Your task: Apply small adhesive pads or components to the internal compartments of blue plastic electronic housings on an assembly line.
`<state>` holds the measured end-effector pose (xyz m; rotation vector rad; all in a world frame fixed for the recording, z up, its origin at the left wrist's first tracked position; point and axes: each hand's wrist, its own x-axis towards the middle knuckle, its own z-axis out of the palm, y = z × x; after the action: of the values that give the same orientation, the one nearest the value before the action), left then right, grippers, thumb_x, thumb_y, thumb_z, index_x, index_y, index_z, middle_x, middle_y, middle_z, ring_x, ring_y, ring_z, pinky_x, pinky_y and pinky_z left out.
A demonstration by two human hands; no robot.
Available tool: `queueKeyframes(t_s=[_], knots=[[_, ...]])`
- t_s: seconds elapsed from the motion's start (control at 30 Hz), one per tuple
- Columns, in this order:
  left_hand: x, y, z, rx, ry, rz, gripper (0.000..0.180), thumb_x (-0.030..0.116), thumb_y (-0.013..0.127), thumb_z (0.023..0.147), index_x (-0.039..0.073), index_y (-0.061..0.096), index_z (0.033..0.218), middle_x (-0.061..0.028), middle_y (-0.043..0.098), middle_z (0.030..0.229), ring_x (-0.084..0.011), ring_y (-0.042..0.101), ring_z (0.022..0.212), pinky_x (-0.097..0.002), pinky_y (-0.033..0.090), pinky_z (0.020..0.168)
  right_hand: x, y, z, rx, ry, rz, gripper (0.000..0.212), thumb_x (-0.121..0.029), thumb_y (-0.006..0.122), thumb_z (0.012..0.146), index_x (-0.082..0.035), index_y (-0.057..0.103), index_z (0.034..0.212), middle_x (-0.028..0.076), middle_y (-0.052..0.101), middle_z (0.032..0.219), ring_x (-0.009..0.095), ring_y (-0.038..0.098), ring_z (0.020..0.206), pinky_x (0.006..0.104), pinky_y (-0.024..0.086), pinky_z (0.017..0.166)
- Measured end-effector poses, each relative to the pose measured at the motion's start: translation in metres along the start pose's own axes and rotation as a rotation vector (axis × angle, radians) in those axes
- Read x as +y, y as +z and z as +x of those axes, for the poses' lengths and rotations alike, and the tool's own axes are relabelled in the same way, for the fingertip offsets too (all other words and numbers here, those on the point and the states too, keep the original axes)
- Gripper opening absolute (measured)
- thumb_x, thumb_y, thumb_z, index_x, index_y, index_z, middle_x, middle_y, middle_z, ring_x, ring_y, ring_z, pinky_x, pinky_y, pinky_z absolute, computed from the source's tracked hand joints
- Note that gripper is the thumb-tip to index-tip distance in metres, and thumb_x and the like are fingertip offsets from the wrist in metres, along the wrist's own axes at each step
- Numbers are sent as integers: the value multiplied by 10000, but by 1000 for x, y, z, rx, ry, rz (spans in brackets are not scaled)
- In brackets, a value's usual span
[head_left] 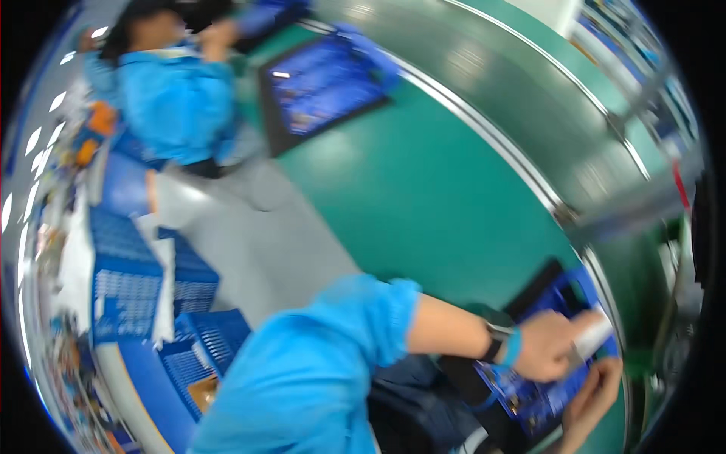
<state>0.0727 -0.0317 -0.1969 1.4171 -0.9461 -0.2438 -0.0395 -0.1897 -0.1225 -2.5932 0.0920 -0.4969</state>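
Observation:
My left hand [548,345], with a blue sleeve and a dark band and light blue band at the wrist, is at the lower right. Its fingers are closed on a flat white piece [591,336], blurred, whose kind I cannot make out. Close beside that piece is my right hand [594,395], its fingers bent and smeared, so its grip is unclear. Both hands are over an open blue case [541,405] with small metallic parts in it. The case lies on a dark mat, partly hidden by my arm and hands.
A green worktop [423,204] stretches away, edged by a metal rail [484,121]. Farther along it lies another open blue case [329,87] on a dark mat, near a person in blue [178,102]. Blue baskets [125,284] stand at the left. A metal post [643,200] crosses the right.

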Motion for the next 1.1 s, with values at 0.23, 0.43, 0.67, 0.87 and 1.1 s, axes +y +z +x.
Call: queueKeyframes(t_s=[0.23,0.43,0.67,0.87,1.1], knots=[[-2,-33,13,161,27,-1,761,92,645,780,-36,360,1474,-256,656,777,-448,669,744,-510,538,664,-7,8,-3,-197,-50,57,134,130,577,830,10,566,889,124,547,848,253,547,764,321,456,699],[-6,-32,23,198,71,-48,718,61,644,782,-12,365,1440,-243,687,836,-441,683,756,-487,551,674,-11,18,-8,-454,-79,99,126,104,630,847,7,594,920,146,583,877,306,599,761,367,500,689],[-5,-38,17,83,56,39,770,9,659,844,46,315,1532,-209,747,1044,-299,756,960,-346,582,838,-15,10,-17,-646,-61,20,125,64,680,834,4,613,920,154,590,888,352,610,795,402,511,700],[-12,-29,19,206,205,92,672,66,645,756,14,425,1388,-190,661,735,-399,682,686,-473,544,631,-12,9,-22,-686,-106,6,147,60,696,806,3,620,917,154,581,871,357,599,803,424,503,706],[-12,-25,15,197,190,94,669,91,657,755,8,436,1381,-193,663,717,-394,683,672,-470,543,626,-15,9,-21,-731,-119,-23,148,63,699,791,3,622,902,155,573,865,355,591,796,424,495,702]])
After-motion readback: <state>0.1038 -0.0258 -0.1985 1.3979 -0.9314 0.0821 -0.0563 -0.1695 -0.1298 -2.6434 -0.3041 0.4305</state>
